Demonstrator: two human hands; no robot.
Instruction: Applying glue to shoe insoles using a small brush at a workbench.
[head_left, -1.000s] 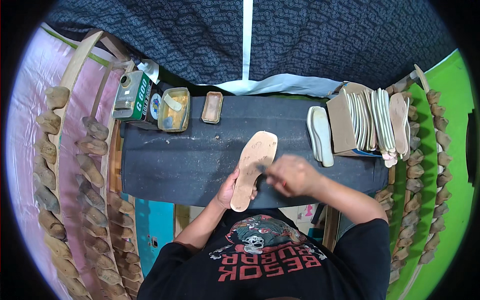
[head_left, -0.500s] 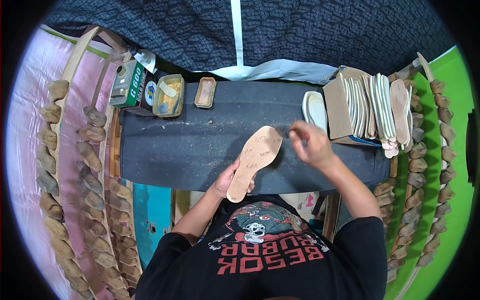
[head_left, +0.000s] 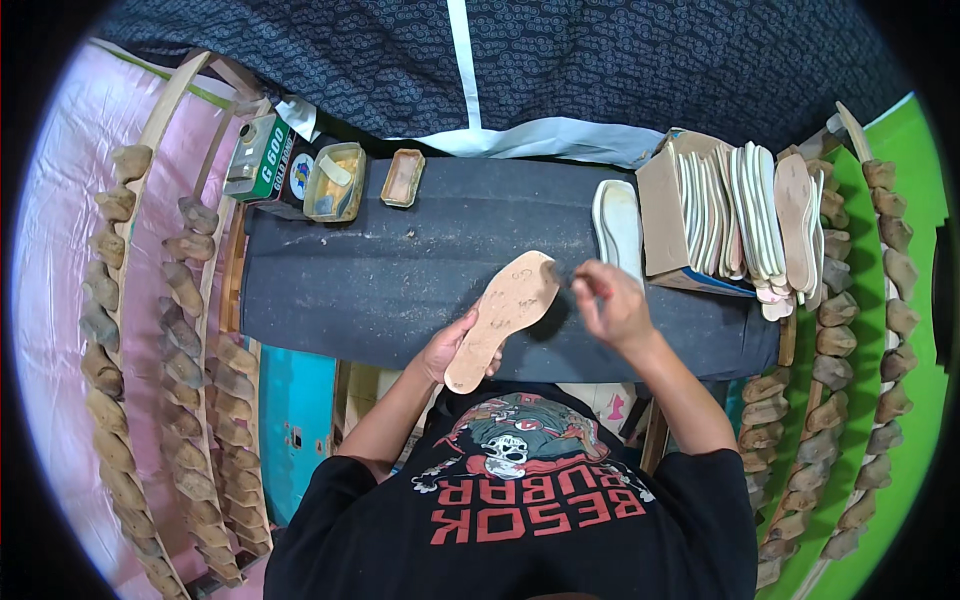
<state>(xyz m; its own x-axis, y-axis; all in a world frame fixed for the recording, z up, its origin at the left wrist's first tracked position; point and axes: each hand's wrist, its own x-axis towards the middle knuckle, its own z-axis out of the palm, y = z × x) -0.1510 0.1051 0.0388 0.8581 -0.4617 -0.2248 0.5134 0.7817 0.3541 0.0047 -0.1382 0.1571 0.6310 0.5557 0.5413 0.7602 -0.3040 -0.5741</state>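
Note:
My left hand (head_left: 452,345) grips a tan shoe insole (head_left: 508,308) by its narrow heel end, thumb on top. The insole is tilted over the table's front edge, its wide toe end pointing away to the right, with handwritten marks on its face. My right hand (head_left: 615,308) is closed on a small dark tool (head_left: 562,273) whose tip lies at the insole's toe edge. Blur hides the tool's exact kind, and I cannot tell whether it touches the insole. Beyond my right hand lies a stack of white insoles (head_left: 617,225).
A cardboard box (head_left: 665,215) packed with insoles stands at the right. At the far left are a green-and-black metal can (head_left: 262,165), a tub (head_left: 350,198) with a pale scraper, and a small tray (head_left: 403,178). Racks of wooden shoe lasts (head_left: 105,375) flank the dark-covered table (head_left: 330,290).
The insole has shifted slightly left with my left hand. My right hand has come slightly lower, and the dark tool's tip now shows over the insole's toe edge.

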